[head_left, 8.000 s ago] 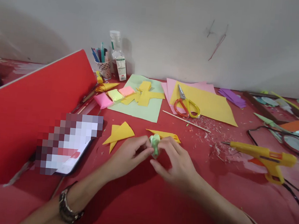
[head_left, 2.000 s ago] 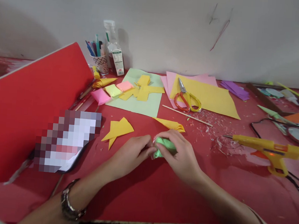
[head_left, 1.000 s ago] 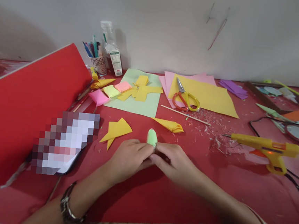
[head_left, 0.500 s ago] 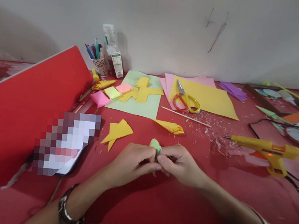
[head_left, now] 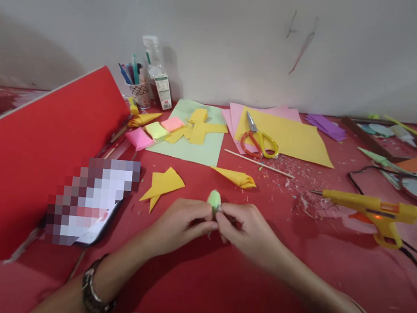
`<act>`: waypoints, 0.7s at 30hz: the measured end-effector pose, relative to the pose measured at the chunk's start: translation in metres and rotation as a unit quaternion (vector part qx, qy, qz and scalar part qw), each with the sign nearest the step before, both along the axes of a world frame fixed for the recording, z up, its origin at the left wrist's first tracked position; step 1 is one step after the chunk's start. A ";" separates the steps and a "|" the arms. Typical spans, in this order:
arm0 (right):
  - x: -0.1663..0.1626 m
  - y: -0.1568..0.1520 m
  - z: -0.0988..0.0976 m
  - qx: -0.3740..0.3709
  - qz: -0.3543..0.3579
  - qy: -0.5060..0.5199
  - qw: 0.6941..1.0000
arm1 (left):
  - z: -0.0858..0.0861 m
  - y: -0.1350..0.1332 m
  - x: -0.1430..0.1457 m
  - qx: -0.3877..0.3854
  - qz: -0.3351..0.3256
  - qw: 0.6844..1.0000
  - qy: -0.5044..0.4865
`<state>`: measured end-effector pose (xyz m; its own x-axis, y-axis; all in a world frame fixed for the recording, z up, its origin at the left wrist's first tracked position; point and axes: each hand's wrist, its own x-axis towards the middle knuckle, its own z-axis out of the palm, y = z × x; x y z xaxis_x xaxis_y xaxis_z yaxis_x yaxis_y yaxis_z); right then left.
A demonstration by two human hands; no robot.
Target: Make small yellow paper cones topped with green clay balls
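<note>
My left hand (head_left: 180, 224) and my right hand (head_left: 247, 230) meet over the red table (head_left: 219, 279), fingertips pinched together on a small folded light-green paper piece (head_left: 214, 199). The piece stands upright and only its rounded top shows above my fingers. A yellow paper cone (head_left: 236, 177) lies just beyond the hands. A cut yellow paper shape (head_left: 162, 185) rests to the left of them. I wear a wristwatch (head_left: 92, 295) on the left wrist and a bangle on the right.
A yellow glue gun (head_left: 375, 210) with its black cord lies at the right. Scissors (head_left: 259, 141) sit on yellow and pink sheets at the back. A blurred phone (head_left: 91, 202) leans by a tilted red board (head_left: 37, 151). A pen cup (head_left: 138, 92), a bottle and folded papers stand behind.
Two seconds ago my right hand covered the green piece lying sideways. It now stands upright, pinched between both hands, which stayed in nearly the same spot.
</note>
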<state>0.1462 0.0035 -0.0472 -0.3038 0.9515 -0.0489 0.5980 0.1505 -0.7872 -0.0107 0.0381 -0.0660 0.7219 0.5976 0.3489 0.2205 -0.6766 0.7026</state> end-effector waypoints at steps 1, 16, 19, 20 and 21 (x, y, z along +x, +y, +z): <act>0.001 0.000 0.000 -0.012 0.010 -0.003 1.000 | -0.001 0.000 0.000 0.020 -0.003 1.000 0.006; -0.001 0.002 -0.005 0.014 0.059 0.200 0.978 | 0.009 -0.003 0.002 -0.258 -0.015 0.959 -0.113; 0.001 0.003 -0.006 0.046 0.079 0.175 0.980 | 0.009 -0.004 0.003 -0.267 -0.039 0.955 -0.121; 0.002 0.003 -0.007 0.062 0.078 0.151 0.983 | 0.009 -0.005 0.003 -0.258 -0.044 0.958 -0.119; 0.003 0.003 -0.007 0.076 0.076 0.123 0.987 | 0.009 -0.005 0.003 -0.246 -0.047 0.961 -0.118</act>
<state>0.1495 0.0061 -0.0540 -0.4275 0.8850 0.1846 0.3532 0.3515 -0.8670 -0.0078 0.0335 -0.0573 0.7162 0.6685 0.2004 -0.0294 -0.2579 0.9657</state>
